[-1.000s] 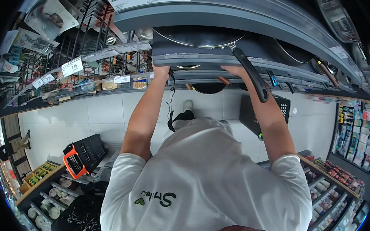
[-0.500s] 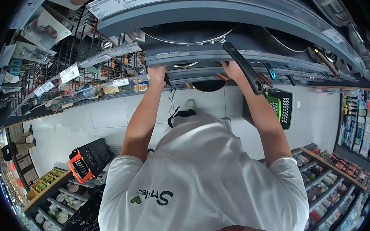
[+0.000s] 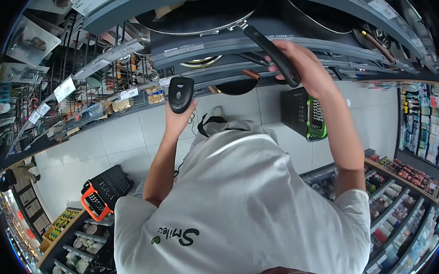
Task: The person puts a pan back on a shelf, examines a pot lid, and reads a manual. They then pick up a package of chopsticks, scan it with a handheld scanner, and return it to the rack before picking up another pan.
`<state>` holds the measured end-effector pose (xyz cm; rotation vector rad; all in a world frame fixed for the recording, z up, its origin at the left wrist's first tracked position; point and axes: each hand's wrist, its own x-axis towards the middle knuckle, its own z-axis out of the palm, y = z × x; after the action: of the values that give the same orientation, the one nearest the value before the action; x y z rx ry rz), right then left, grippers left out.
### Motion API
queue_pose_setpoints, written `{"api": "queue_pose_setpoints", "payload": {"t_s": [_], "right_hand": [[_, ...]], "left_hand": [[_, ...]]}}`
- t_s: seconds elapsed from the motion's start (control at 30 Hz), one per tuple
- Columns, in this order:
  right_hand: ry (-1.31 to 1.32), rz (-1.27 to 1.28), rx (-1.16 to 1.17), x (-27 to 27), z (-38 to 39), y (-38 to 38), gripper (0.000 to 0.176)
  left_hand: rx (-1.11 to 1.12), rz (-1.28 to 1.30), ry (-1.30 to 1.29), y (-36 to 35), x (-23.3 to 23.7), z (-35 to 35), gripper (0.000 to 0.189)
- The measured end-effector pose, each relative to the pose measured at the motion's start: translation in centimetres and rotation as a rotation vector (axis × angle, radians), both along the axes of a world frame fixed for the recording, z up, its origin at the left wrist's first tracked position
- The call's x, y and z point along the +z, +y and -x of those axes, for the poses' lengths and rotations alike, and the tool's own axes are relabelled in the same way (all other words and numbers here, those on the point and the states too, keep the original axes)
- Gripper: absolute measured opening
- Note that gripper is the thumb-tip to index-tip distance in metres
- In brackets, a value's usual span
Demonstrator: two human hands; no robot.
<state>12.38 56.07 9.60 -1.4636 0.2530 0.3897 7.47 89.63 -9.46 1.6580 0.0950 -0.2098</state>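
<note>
My left hand [image 3: 178,120] is closed around a black handheld barcode scanner [image 3: 180,95], which points up toward the shelves. Just behind the black handle of a large frying pan [image 3: 274,56] is my right hand [image 3: 303,67]; its fingers are apart and loosely curved, with fingertips showing past the handle's left side. That pan rests on the upper grey shelf [image 3: 213,51], its handle jutting out over the front edge. Other pans lie on the shelves below, including a dark pan [image 3: 237,88] near the floor.
Packaged kitchen tools hang on wire racks [image 3: 122,57] at the left. A black basket with a green handle [image 3: 304,113] stands on the floor at right, and one with an orange handle [image 3: 104,193] at left. Stocked shelves [image 3: 394,191] run behind me. Another person [image 3: 21,177] is far left.
My left hand has come back from the shelf edge with the scanner raised into view. My right hand has left the shelf edge and risen to the pan handle. The view has shifted slightly.
</note>
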Motion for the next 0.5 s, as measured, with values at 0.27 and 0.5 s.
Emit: {"api": "queue_pose_setpoints", "payload": {"t_s": [0.27,0.5], "right_hand": [[0.228,0.109,0.362,-0.7,-5.3,1.7,0.029],[0.288,0.019,0.358,-1.5,-7.5,2.3,0.021]], "left_hand": [[-0.03,-0.029,-0.206,-6.1,4.0,1.7,0.022],[0.039,0.103,-0.181,-9.4,4.7,4.0,0.015]]}}
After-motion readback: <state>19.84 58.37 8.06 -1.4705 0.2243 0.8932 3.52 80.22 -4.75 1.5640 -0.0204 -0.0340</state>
